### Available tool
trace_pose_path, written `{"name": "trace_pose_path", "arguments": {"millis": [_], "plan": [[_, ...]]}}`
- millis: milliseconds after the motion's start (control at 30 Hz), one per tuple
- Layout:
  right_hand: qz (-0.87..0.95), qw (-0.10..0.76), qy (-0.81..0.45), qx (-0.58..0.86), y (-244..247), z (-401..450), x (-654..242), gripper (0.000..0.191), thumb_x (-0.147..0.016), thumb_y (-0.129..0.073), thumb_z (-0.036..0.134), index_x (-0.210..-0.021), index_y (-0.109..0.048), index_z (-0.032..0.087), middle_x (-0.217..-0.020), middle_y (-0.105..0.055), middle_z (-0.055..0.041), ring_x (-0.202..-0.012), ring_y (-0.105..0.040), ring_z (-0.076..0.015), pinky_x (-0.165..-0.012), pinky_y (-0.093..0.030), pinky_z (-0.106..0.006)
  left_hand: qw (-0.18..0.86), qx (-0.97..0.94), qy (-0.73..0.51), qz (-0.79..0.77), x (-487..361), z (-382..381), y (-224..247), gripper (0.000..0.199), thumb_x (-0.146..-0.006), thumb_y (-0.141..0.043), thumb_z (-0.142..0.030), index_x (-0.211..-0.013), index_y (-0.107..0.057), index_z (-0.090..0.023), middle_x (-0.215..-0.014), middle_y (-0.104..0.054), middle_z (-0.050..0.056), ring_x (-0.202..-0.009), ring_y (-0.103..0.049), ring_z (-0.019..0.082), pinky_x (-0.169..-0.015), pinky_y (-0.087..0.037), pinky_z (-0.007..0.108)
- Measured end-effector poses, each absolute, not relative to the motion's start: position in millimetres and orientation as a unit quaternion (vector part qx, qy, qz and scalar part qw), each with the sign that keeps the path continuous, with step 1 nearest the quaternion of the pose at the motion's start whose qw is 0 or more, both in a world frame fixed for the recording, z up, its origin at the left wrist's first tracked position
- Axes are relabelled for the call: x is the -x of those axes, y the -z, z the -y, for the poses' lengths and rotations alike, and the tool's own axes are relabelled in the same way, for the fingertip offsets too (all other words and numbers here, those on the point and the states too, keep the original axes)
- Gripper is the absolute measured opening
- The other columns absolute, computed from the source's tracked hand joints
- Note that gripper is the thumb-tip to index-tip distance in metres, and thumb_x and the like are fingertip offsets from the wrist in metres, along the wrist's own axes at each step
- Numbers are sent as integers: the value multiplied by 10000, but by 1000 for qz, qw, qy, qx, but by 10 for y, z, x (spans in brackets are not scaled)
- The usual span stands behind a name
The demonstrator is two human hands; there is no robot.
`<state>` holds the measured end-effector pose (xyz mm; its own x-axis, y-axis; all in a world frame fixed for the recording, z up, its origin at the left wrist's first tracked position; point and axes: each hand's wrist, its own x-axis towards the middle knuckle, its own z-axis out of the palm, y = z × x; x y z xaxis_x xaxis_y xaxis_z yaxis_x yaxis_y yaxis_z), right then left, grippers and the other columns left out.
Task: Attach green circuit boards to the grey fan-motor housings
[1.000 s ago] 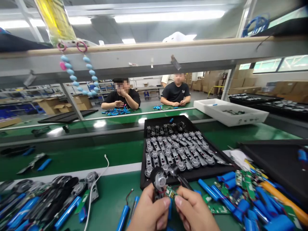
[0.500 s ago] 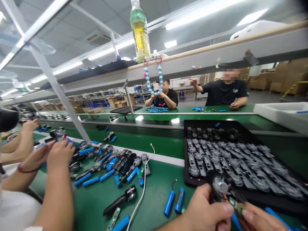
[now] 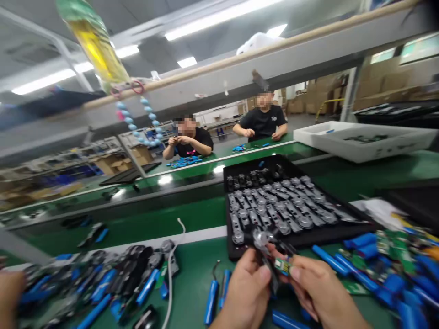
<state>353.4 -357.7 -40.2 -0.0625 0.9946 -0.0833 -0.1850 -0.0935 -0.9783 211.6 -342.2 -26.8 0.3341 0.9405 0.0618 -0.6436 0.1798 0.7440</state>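
My left hand (image 3: 248, 285) is closed around a dark device part with a round clear end (image 3: 261, 238), held just in front of the black tray. Close beside it, my right hand (image 3: 317, 285) pinches a small green circuit board (image 3: 281, 265) between thumb and fingers, against the device part. The black tray (image 3: 236, 252) carries rows of grey housings with round ends. Two blue battery cells (image 3: 211, 301) lie on the green table left of my left hand, and another blue cell (image 3: 288, 320) lies below my hands.
Blue cells and green boards are heaped at right (image 3: 391, 269). Device parts (image 3: 126, 274) and a white cable (image 3: 170, 278) lie at left. Beyond the tray stands a white bin (image 3: 363, 146). Two people sit opposite; another person's hand (image 3: 10, 292) shows at the left edge.
The view has swung right, bringing the right-hand heap and the whole white bin into sight. Both my hands still hold the part and board. The opposite person at right has lowered a raised hand.
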Motion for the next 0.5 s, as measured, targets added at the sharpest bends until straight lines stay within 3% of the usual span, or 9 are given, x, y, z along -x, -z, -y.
{"name": "trace_pose_path", "arguments": {"millis": [133,233,367,500], "plan": [[458,533,-551,450,318,3577,-3516,480,-815,-587,598,-550,-394,248,-470,-343,82,-370,-261,-73,-351,-198,-219,743,-380,-499,-235,-2047,3429,118,401,-745,-864,-346,-1106,-765,-204,-1083,-782,108,-1083,-676,264,-999,-458,364],[481,531,-540,442,379,3558,-3510,491,-825,-555,623,-547,-392,253,-430,-332,88,-335,-240,-67,-324,-176,-217,748,-387,-490,-227,-2023,3421,128,375,-768,-843,-338,-1115,-765,-221,-1139,-778,120,-1186,-640,302,-1098,-387,439],[491,532,-534,436,455,3500,-3483,522,-825,-545,662,-536,-384,257,-378,-331,83,-324,-221,-67,-317,-158,-218,749,-397,-481,-226,-1984,3392,205,354,-785,-825,-357,-1113,-763,-239,-1170,-772,122,-1227,-621,318,-1131,-349,460],[492,532,-529,441,470,3459,-3462,539,-812,-547,668,-508,-380,256,-365,-320,80,-317,-217,-63,-311,-141,-216,740,-412,-472,-247,-1938,3370,239,409,-791,-814,-394,-1155,-751,-220,-1203,-753,140,-1195,-629,320,-1070,-406,420]]}}
